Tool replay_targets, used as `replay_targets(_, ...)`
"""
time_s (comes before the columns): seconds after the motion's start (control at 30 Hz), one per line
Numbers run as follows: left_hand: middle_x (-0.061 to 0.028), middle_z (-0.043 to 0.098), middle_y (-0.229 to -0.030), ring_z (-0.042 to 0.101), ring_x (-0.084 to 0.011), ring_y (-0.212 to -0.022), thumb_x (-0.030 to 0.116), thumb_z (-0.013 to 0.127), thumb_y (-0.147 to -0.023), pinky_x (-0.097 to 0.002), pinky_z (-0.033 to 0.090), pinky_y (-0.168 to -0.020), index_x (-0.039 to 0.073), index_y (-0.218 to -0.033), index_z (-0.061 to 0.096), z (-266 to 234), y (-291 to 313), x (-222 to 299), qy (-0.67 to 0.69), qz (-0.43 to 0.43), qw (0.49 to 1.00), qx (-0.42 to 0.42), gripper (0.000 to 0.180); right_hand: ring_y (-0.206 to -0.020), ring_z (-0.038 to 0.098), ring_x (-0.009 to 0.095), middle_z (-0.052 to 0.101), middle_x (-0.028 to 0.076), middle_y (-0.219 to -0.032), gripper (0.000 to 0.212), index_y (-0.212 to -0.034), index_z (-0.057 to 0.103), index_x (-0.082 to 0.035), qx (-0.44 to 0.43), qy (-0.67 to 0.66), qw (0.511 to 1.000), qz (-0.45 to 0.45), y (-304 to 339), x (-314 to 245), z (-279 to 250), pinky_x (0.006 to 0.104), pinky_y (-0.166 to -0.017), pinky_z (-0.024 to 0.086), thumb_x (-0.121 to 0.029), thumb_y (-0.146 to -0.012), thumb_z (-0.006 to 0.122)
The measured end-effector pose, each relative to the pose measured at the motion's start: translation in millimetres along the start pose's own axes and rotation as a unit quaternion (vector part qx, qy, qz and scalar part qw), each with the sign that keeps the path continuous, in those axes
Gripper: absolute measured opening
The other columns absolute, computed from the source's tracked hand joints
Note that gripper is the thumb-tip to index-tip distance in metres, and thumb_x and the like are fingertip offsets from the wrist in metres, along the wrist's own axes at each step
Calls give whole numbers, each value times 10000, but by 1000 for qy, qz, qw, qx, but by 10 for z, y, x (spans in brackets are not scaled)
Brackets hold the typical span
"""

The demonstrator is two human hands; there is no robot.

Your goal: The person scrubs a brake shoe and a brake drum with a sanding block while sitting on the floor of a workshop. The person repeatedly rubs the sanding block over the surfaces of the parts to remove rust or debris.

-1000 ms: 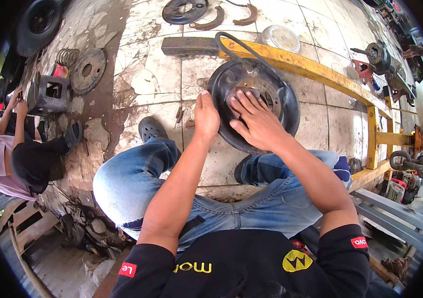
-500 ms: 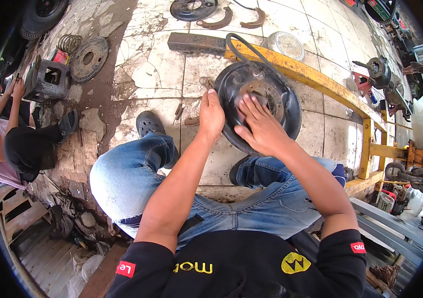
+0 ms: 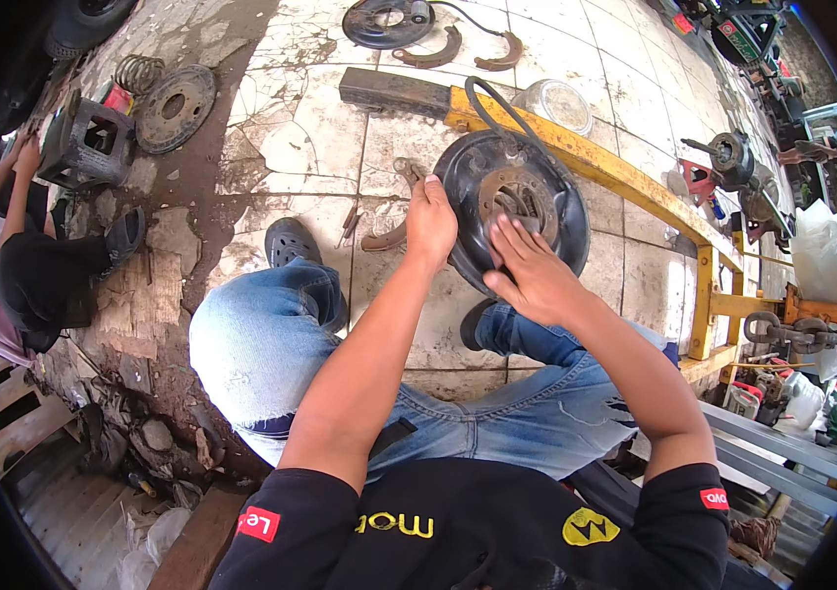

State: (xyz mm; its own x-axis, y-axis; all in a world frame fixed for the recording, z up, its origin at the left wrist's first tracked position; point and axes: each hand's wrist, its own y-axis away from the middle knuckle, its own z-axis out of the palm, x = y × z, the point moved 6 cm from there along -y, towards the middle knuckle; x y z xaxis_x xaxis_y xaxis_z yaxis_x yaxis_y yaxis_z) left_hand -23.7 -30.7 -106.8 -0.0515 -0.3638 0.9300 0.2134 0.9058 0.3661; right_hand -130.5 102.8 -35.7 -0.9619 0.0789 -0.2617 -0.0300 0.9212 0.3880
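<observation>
A round black brake backing plate (image 3: 468, 172), with a hub hole in its middle and a black cable (image 3: 497, 103) curving off its top, is tilted up in front of me. My left hand (image 3: 431, 224) grips its left rim, thumb along the edge and the other fingers mostly hidden. My right hand (image 3: 534, 270) lies on the lower face of the plate, just below the hub hole, fingers stretched out flat. A small dark brownish patch shows by its fingertips; I cannot make out what it is. Left of the plate a curved brake shoe (image 3: 386, 239) lies on the tiles.
Behind the plate runs a yellow metal frame (image 3: 596, 152) with a dark end. A round clear-lidded tub (image 3: 556, 103), another backing plate (image 3: 379, 25) and loose brake shoes (image 3: 428, 49) lie beyond. At left sit a rusty disc (image 3: 175, 110), a coil spring (image 3: 136, 73) and another person (image 3: 45, 261).
My right hand has slid a little down the plate's face, uncovering more of the hub hole. My left hand still holds the rim. The whole view has shifted slightly.
</observation>
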Motion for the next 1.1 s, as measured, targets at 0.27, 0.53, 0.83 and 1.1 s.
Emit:
replay_targets(0.27,-283,607,-1145,581,-409,-1088,360,321,-1029,-417,433,-935,-58,-1217,531,66,-9,-1,-4,1,1000,-10,504,-1456,171,340,154,177,-1581,769,-1490,266,-24,107,-15,994,36,-460,63,21,479,-1169,193,-594,-975,302)
replay_targets(0.53,-286,617,-1117,586,-418,-1065,368,324,-1027,-426,440,-922,-64,-1194,540,8,-28,-18,-35,17,999,0,511,-1455,169,349,181,197,-1569,748,-1483,283,-16,-5,29,999,-13,131,-97,23,476,-1170,186,-569,-980,314)
replay_targets(0.83,-276,628,-1082,602,-407,-1028,375,315,-1028,-421,454,-895,-70,-1171,549,-11,-26,-4,-17,11,1000,-10,522,-1455,169,345,183,175,-1574,748,-1481,286,-12,83,-41,996,-2,-335,-51,52,474,-1171,185,-573,-987,280)
replay_targets(1.1,-271,622,-1104,600,-387,-1040,379,313,-1030,-413,446,-905,-66,-1186,540,18,66,88,-21,9,1000,-14,523,-1460,158,331,182,172,-1575,728,-1477,300,-20,100,-41,994,-2,-237,-23,42,477,-1174,173,-563,-993,271)
